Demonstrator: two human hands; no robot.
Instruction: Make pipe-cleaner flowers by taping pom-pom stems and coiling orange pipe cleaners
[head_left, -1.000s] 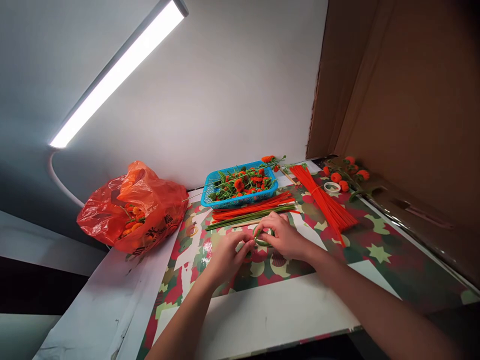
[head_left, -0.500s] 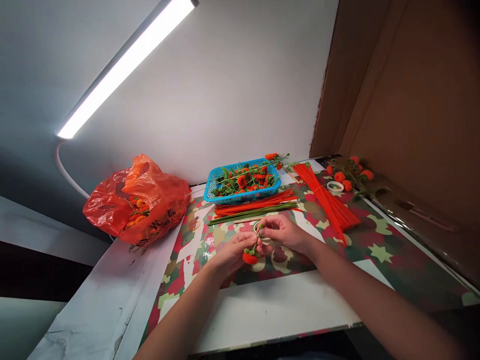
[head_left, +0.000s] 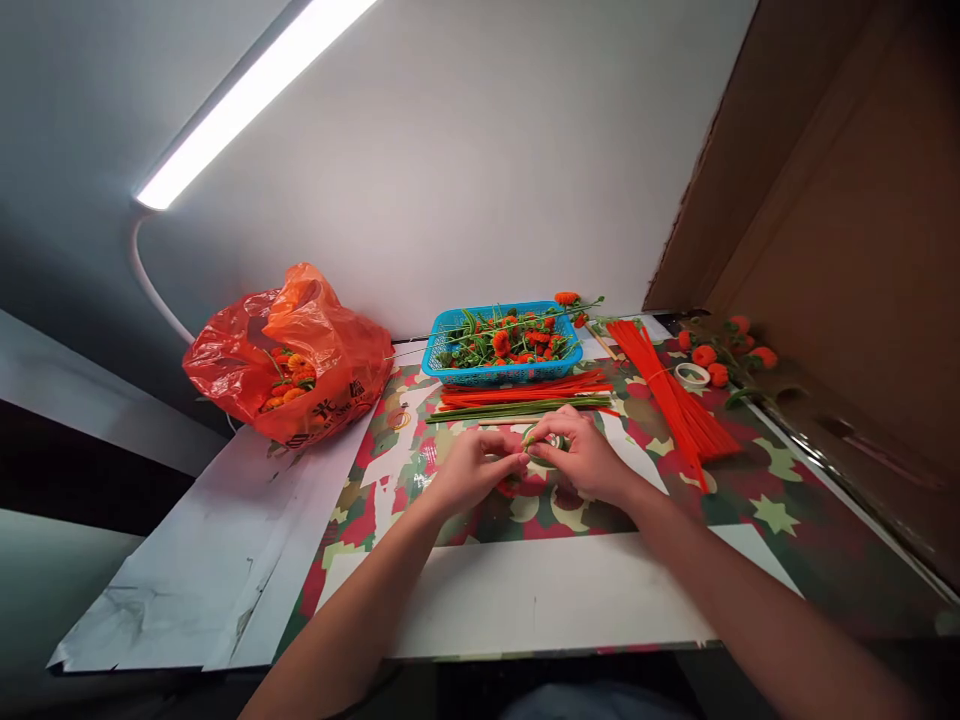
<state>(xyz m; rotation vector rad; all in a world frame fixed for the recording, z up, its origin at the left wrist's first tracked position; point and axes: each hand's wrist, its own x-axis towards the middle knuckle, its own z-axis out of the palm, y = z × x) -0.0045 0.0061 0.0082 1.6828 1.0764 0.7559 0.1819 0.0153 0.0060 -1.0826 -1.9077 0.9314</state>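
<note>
Both hands meet over the patterned tablecloth, in front of the blue basket. My left hand is closed in a pinch, thumb against fingers. Facing it, my right hand pinches too, its fingertips almost touching the left ones. Between the fingertips shows a short bit of green stem, part of an orange craft flower. The flower's head is mostly hidden below my left hand. Partly behind my right fingers lies a pale ring, seen only in part. Green pipe cleaners and red-orange ones lie just beyond the hands.
The blue basket holds several orange flowers with green stems. A red plastic bag of orange flowers stands left. To the right are a tied red-orange bundle, a tape roll, more flowers and a cardboard wall. A lamp hangs above.
The orange flower head, visible under the fingers before, is now mostly hidden. My left hand has turned over it and both hands have risen slightly in view. The camera view has shifted.
</note>
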